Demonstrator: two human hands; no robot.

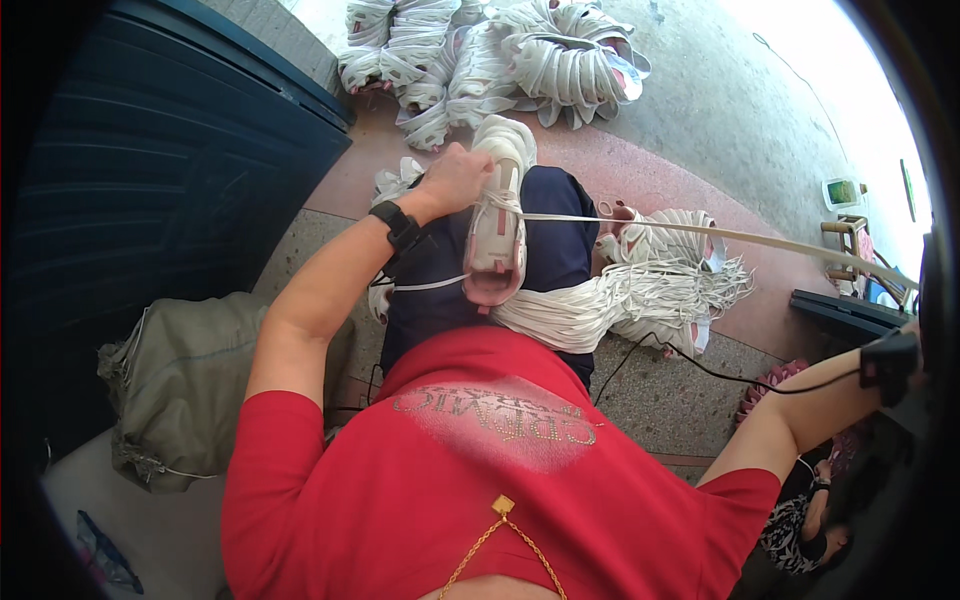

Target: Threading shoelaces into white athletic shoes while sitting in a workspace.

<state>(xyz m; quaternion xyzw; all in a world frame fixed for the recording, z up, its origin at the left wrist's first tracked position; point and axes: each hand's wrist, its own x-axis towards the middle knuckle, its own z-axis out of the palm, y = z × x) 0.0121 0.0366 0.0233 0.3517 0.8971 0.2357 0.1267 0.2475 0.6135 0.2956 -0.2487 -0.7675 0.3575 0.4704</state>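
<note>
A white and pink sneaker (495, 235) lies on my lap, its heel toward me and its toe pointing away. My left hand (460, 180) is closed on the sneaker's side near the toe; its fingertips are partly hidden. From the sneaker's lacing a white shoelace (700, 231) runs taut to the far right. My right hand (908, 355) is out there at the dark rim of the view, at the lace's end, its fingers barely visible. The lace's other end hangs to the left of the heel. A thick bundle of white laces (590, 305) rests across my right thigh.
Stacked white shoe uppers (490, 60) lie on the floor ahead, with more shoes (665, 240) right of my knees. A blue door (190, 140) and a grey-green sack (200, 385) stand at left. A wooden stool (850, 238) and another person (805, 515) are at right.
</note>
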